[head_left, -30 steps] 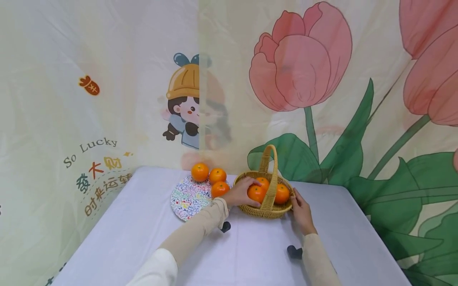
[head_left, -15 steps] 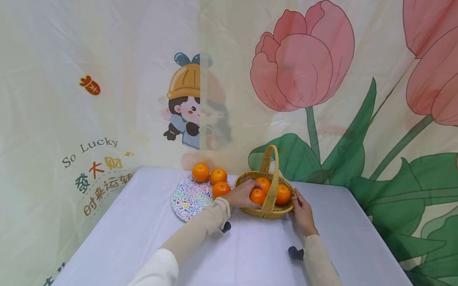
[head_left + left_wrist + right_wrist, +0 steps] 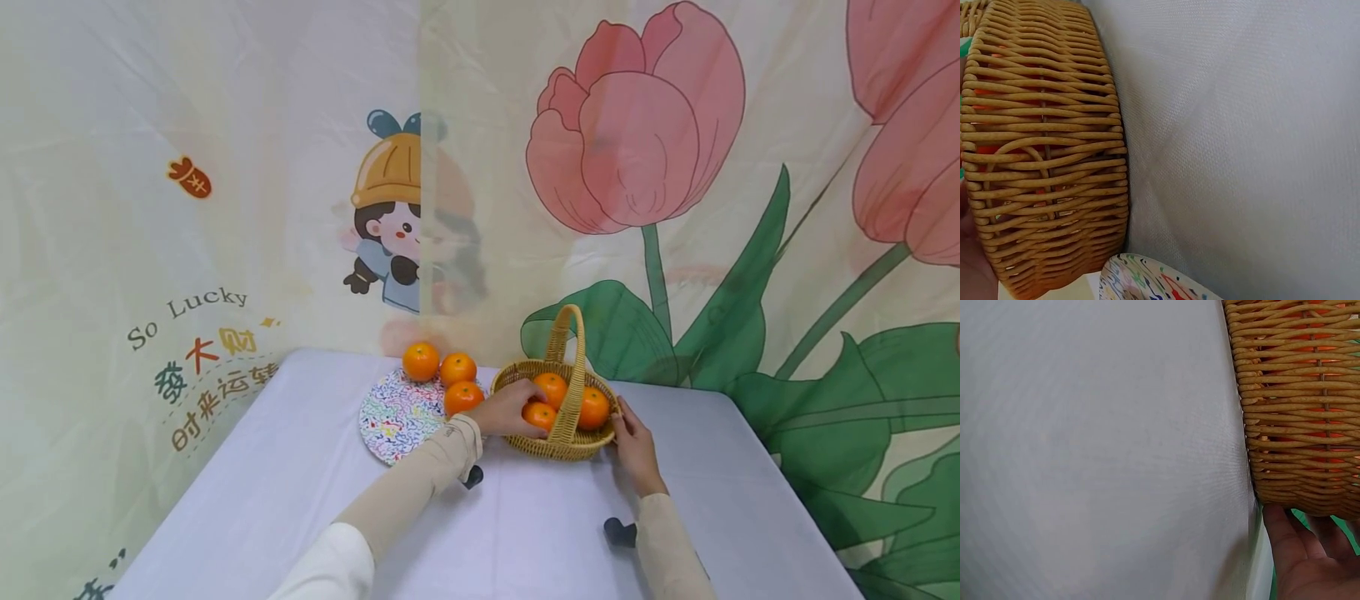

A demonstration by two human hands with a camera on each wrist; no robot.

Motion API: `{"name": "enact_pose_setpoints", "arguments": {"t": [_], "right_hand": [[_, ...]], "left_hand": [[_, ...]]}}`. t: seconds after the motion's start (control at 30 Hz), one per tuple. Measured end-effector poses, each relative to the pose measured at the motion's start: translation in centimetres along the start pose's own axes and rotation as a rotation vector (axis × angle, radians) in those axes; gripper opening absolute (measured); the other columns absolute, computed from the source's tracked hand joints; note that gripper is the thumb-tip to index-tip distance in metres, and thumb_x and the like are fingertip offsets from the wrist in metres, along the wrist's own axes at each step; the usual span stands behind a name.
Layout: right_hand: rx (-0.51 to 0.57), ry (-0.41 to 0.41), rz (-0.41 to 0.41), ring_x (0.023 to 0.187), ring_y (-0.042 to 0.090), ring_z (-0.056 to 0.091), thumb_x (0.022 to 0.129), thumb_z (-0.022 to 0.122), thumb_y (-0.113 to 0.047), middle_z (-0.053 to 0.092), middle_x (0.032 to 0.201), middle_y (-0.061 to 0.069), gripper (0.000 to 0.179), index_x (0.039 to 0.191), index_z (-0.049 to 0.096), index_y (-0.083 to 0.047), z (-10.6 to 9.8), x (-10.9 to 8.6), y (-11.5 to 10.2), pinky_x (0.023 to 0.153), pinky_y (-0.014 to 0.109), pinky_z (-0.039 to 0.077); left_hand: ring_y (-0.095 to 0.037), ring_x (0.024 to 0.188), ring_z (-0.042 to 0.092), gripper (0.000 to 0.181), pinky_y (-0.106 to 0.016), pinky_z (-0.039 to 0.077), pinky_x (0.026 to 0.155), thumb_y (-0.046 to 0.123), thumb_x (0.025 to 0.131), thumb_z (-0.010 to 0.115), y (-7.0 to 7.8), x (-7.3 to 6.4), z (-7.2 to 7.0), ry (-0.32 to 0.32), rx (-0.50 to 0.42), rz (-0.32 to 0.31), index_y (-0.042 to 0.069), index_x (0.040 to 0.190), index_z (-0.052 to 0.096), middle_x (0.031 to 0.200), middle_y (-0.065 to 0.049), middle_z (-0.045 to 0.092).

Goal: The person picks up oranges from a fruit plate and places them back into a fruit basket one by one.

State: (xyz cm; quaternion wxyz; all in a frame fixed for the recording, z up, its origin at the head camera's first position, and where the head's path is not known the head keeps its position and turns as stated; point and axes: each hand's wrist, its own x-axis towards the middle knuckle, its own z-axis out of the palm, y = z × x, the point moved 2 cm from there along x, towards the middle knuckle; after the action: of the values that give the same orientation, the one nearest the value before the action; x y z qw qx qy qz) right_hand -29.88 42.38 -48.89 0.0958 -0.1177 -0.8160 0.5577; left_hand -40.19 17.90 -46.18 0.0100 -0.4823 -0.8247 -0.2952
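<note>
A wicker basket [image 3: 573,450] with a tall handle stands on the table with three oranges in it. My left hand [image 3: 504,410] reaches over its left rim, and the fingers curl round the front-left orange [image 3: 539,414]. Behind that lies a second orange [image 3: 552,387]; the third orange [image 3: 594,407] is right of the handle. At the basket's right end my right hand [image 3: 636,446] holds the rim, fingers against the outer weave in the right wrist view. The left wrist view shows mostly the basket's woven side [image 3: 1047,150], with little of the left hand.
Left of the basket lies a round plate [image 3: 397,417] with coloured squiggles, partly behind the left forearm. Three oranges sit at its back and right: a rear orange [image 3: 421,362], a middle orange [image 3: 458,368] and a front orange [image 3: 463,398]. A printed cloth [image 3: 480,208] hangs behind the table.
The front-left orange has sunk slightly lower into the basket, within my left hand's fingers. The right hand stays at the basket's rim.
</note>
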Motion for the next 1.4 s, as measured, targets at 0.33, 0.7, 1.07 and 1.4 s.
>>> {"name": "enact_pose_setpoints", "arguments": {"t": [0.33, 0.7, 1.07, 1.4], "right_hand": [[-0.002, -0.009, -0.003, 0.146, 0.026, 0.02, 0.106, 0.035, -0.037, 0.014, 0.162, 0.005, 0.055, 0.156, 0.015, -0.027, 0.2, 0.2, -0.2, 0.108, 0.042, 0.035], [-0.011, -0.007, -0.007, 0.145, 0.027, 0.02, 0.106, 0.035, -0.038, 0.015, 0.161, 0.005, 0.056, 0.157, 0.015, -0.025, 0.3, 0.2, -0.5, 0.108, 0.043, 0.034], [-0.032, -0.015, -0.017, 0.146, 0.026, 0.018, 0.106, 0.033, -0.041, 0.014, 0.162, 0.004, 0.056, 0.157, 0.014, -0.025, 0.0, -0.1, -0.2, 0.11, 0.042, 0.032], [-0.029, -0.018, -0.003, 0.145, 0.028, 0.021, 0.106, 0.032, -0.04, 0.013, 0.162, 0.005, 0.057, 0.157, 0.013, -0.024, 0.1, -0.2, 0.0, 0.106, 0.043, 0.036]], "left_hand": [[-0.009, 0.105, 0.049, 0.06, -0.021, 0.042, 0.093, 0.047, 0.077, 0.08, -0.4, -0.7, -0.9, 0.003, -0.018, -0.034, 0.013, 0.122, 0.06, 0.114, 0.003, 0.052], [-0.023, 0.117, 0.053, 0.062, -0.032, 0.043, 0.102, 0.041, 0.081, 0.078, -0.9, -1.8, -2.7, 0.105, -0.136, -0.022, 0.007, 0.128, 0.056, 0.125, -0.007, 0.055], [-0.024, 0.12, 0.051, 0.061, -0.045, 0.045, 0.101, 0.031, 0.082, 0.08, -2.0, -4.1, -6.1, 0.206, -0.371, -0.069, 0.009, 0.132, 0.053, 0.129, -0.007, 0.053], [-0.022, 0.12, 0.052, 0.062, -0.04, 0.044, 0.103, 0.029, 0.081, 0.081, -5.2, -6.5, -7.5, 0.304, -0.356, -0.193, 0.011, 0.134, 0.053, 0.13, -0.001, 0.054]]}}
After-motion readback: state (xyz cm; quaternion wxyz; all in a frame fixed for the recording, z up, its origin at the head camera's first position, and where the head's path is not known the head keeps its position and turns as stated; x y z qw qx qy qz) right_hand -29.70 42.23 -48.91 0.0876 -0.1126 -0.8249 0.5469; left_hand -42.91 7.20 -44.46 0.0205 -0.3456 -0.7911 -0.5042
